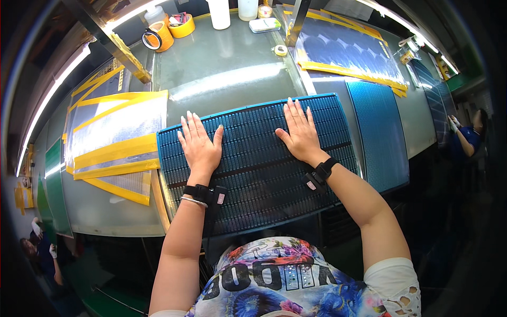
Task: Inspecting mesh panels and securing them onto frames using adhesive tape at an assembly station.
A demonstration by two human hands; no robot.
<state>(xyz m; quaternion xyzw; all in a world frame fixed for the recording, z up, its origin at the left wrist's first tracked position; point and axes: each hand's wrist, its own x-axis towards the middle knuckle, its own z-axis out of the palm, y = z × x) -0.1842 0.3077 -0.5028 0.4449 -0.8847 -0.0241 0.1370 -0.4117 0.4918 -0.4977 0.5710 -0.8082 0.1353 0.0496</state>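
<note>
A large dark panel (253, 169) with a fine grid of cells and a thin blue edge lies in front of me, its near edge close to my body. My left hand (201, 149) rests on its left part with the palm down. The fingers are stretched out toward the far edge and the thumb stands apart. On the right part of the panel, my right hand (302, 135) lies just as flat, its fingertips close to the far edge. Neither hand grips anything. Each wrist wears a black strap with a small device.
Yellow-taped sheets (116, 153) lie left of the panel; a blue textured panel (377, 132) lies right. Beyond is a taped sheet (343, 47). Tape rolls (182, 26), a white cup (219, 15) and a small tin (264, 25) stand at the back. Co-workers sit at both sides.
</note>
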